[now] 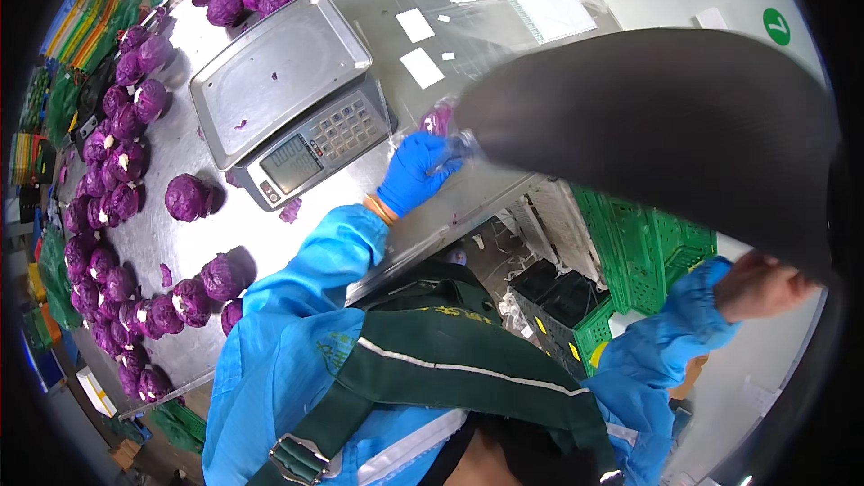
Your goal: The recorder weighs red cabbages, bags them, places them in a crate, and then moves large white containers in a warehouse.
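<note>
My left hand [418, 172], in a blue glove, is closed on the gathered end of a clear plastic bag [466, 143] over the steel table's front edge. Something purple [437, 118] shows through the plastic. Bare and raised at the right, my right hand [766, 287] is near a large dark cap brim [641, 121]; its fingertips are partly hidden, so its hold cannot be made out. Left of my left hand stands a digital scale [317, 142] with a steel tray [283, 74], which bears only small purple leaf scraps. A single red cabbage [187, 198] lies beside the scale.
Many red cabbages [125, 162] line the table's left side, and several more [225, 7] sit behind the scale. White paper labels [414, 25] and a sheet [540, 3] lie at the back. Green crates [621, 243] and a black crate [557, 297] stand below the table at right.
</note>
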Motion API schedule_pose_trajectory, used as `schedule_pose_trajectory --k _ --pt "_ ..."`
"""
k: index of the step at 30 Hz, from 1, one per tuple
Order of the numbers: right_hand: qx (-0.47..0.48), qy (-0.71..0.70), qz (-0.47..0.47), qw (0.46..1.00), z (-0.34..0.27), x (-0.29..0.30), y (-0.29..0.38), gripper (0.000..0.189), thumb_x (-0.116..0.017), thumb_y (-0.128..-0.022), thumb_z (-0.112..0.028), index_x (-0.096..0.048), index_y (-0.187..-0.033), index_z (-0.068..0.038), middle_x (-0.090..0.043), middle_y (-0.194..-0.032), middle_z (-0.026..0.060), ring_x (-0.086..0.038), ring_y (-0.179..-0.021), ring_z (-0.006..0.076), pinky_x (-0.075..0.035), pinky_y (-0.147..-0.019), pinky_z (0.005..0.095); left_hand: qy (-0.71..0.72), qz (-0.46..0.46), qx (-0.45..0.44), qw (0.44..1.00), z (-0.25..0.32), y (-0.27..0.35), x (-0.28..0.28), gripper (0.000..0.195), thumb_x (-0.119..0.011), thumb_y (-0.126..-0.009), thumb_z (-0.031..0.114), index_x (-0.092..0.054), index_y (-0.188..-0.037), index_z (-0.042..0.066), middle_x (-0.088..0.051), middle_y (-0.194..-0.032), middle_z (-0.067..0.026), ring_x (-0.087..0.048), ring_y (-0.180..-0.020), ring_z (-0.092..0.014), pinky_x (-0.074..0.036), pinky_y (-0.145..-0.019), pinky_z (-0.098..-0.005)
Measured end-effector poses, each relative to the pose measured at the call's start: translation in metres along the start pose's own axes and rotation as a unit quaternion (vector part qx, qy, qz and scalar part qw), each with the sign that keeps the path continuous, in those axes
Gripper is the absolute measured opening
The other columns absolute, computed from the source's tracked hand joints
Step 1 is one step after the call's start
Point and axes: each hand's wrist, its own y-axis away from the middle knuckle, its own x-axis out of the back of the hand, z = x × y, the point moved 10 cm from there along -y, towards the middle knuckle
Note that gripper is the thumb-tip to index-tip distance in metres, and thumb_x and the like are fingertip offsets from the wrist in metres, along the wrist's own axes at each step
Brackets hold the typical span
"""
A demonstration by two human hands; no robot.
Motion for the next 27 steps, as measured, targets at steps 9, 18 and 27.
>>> schedule_pose_trajectory --k 9,18,27 --pt "0.014 0.135 -0.352 0.926 0.110 -0.086 0.152 0.045 -0.068 -0.068 -0.002 -0.053 -0.110 -0.003 -0.050 -0.122 0.0154 -0.040 -0.122 0.0321 -0.030 -0.103 0.0389 -0.143 -0.061 -0.148 0.977 0.065 0.091 -0.091 0.035 -0.065 -0.067 0.015 -0.065 -0.101 0.016 -0.060 -0.105 -0.0051 -0.054 -0.101 -0.024 -0.036 -0.096 -0.0425" --pt "-0.494 -0.021 -0.556 0.668 0.220 0.011 0.409 0.080 -0.071 -0.073 -0.006 -0.026 -0.139 -0.002 -0.061 -0.096 0.0119 -0.059 -0.082 0.0156 -0.046 -0.073 0.0285 -0.062 0.169 0.131 0.975 0.079 0.162 -0.043 0.065 -0.064 -0.070 0.002 -0.044 -0.131 0.012 -0.037 -0.137 -0.0146 -0.043 -0.119 -0.032 -0.036 -0.098 -0.0423" --pt "-0.189 0.083 -0.481 0.852 0.162 0.013 0.334 0.062 -0.068 -0.072 -0.004 -0.042 -0.128 -0.006 -0.057 -0.097 0.0164 -0.057 -0.090 0.0311 -0.046 -0.078 0.0356 0.471 0.102 0.507 0.715 0.045 0.244 -0.146 0.022 -0.056 -0.089 0.023 -0.065 -0.098 0.005 -0.068 -0.086 -0.0053 -0.060 -0.069 -0.010 -0.049 -0.063 -0.0238"
